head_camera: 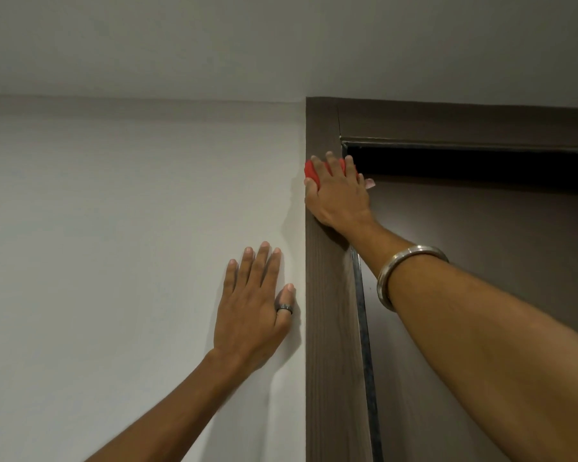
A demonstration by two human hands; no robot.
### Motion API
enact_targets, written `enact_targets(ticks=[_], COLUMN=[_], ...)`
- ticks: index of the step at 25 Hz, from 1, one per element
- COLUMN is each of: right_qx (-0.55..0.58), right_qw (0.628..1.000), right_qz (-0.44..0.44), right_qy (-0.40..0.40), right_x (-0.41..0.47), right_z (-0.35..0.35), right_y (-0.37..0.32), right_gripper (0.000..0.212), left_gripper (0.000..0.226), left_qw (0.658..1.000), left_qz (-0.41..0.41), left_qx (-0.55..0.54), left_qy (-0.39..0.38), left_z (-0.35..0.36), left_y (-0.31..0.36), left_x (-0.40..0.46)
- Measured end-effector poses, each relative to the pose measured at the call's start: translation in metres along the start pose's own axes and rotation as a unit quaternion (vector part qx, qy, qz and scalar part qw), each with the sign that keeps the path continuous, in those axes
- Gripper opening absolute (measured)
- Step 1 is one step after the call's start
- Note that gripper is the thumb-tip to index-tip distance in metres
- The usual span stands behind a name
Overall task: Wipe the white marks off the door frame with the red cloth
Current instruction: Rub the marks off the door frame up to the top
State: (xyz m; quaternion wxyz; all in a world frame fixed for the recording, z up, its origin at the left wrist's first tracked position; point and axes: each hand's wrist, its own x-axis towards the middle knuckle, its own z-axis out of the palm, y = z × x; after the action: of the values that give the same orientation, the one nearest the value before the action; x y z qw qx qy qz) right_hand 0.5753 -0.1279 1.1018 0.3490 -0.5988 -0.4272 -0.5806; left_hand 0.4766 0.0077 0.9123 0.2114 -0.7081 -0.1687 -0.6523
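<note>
The right hand (339, 195) is pressing the red cloth (311, 171) flat against the frame (327, 295) while the left hand (252, 305) is resting open on the wall (131, 211); overreaching is risking a slip.

The single head-worn camera looks forward and steeply upward, close to a white wall (131, 211), taking in the upper left corner of a dark brown door frame (324, 128) and the ceiling (281, 45) above; both forearms reach up from the bottom edge.
</note>
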Motion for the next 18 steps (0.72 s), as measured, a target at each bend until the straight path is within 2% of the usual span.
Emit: enact_targets(ticks=[6,13,18], right_qx=[-0.010,-0.010,-0.006], right_qw=[1.000,1.000,1.000], right_qz=[-0.004,-0.004,-0.015], right_qy=[0.017,0.021,0.025], right_x=[-0.036,-0.026,0.011], right_z=[0.012,0.014,0.007], right_y=[-0.001,0.000,0.002], right_gripper=[0.061,0.060,0.059], left_gripper=[0.071,0.071,0.069], left_qw=[1.000,1.000,1.000], left_qz=[0.002,0.004,0.005], left_qx=[0.005,0.008,0.000], left_qy=[0.022,0.026,0.029], left_z=[0.007,0.010,0.009], left_y=[-0.003,-0.004,-0.004], left_x=[0.001,0.002,0.001])
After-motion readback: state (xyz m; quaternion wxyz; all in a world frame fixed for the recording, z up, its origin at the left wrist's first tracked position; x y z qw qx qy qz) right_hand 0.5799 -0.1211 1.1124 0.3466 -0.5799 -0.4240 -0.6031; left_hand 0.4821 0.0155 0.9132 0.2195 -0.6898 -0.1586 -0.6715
